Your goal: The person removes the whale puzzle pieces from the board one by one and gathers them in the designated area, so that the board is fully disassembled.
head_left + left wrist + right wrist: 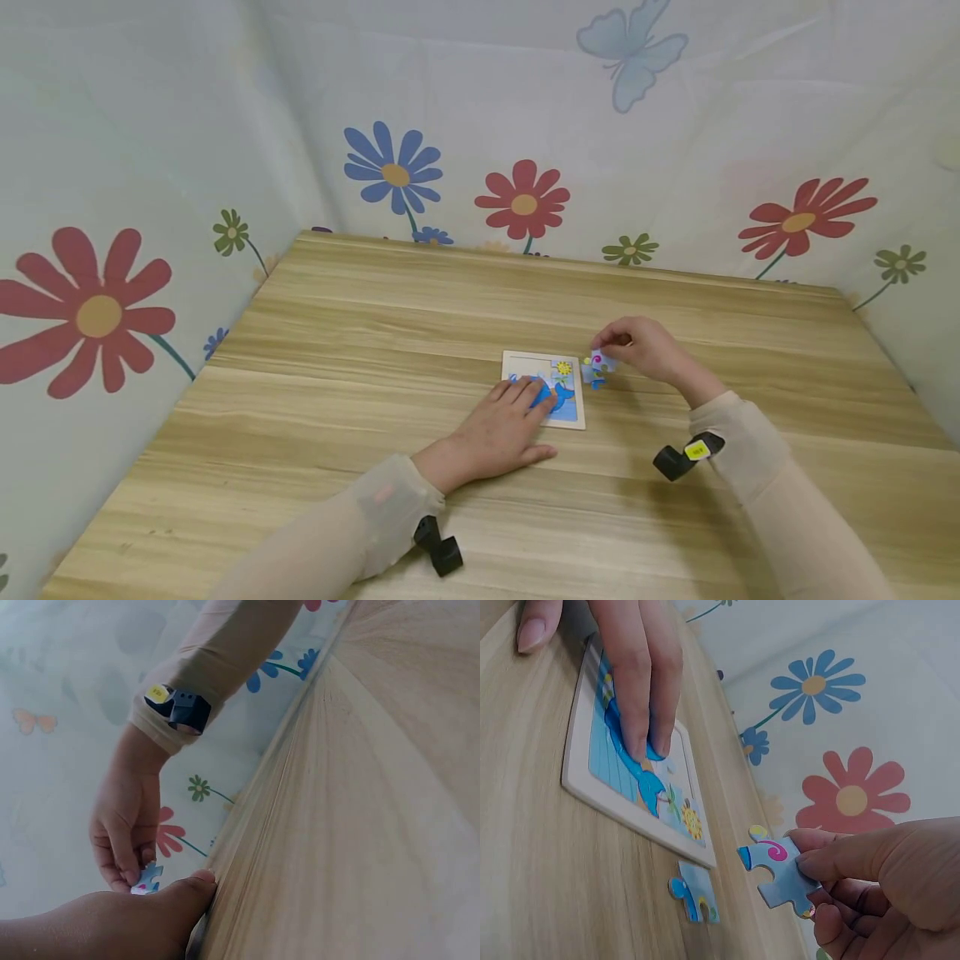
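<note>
Left hand (504, 427), fingers (634, 690) extended, apparently steadies the puzzle board (580, 735); right hand (651, 348), nearer the tabletop's (787, 358) right edge, pinches a jigsaw piece (784, 877).

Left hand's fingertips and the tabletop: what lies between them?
The puzzle board, flat on the tabletop under the left hand; the right wrist view shows this.

Wood-grain table (337, 333); white backdrop (465, 75) behind; printed red flowers (523, 204), blue flowers (395, 174), pale butterfly (633, 57).

Pink-swirled blue puzzle piece (784, 880) held aloft, loose piece (696, 883) beside partly filled board (630, 811)
</note>
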Tool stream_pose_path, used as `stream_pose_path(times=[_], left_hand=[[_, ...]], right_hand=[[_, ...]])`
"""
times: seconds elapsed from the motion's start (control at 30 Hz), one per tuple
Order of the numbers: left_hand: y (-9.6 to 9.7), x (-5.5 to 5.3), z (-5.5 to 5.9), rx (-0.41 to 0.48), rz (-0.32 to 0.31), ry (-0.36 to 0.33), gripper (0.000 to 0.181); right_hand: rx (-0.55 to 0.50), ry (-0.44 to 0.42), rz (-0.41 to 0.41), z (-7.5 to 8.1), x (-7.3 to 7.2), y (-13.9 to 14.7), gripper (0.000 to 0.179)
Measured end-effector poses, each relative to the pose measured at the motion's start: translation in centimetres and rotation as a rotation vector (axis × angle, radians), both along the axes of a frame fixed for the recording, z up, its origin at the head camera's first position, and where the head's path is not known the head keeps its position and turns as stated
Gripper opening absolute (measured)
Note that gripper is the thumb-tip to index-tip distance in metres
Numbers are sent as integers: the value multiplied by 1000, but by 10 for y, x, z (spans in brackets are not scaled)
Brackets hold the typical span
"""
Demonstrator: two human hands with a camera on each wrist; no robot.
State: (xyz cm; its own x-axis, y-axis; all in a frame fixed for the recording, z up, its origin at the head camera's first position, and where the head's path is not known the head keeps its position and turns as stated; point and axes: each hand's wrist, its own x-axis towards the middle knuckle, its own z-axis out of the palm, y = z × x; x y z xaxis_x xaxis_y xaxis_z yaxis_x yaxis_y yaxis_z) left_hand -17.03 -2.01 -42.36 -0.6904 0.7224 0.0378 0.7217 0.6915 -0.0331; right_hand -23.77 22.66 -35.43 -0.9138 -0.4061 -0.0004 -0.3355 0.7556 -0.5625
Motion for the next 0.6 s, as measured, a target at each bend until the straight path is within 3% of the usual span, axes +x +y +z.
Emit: stream_pose_path(times=[0.23, 0.6], left_hand=[[0, 0, 1, -3, 8, -29, 71], [0, 0, 1, -4, 5, -19, 70]], right_hand=[[10, -33, -15, -7, -2, 10, 14], [4, -56, -34, -15, -2, 20, 15]])
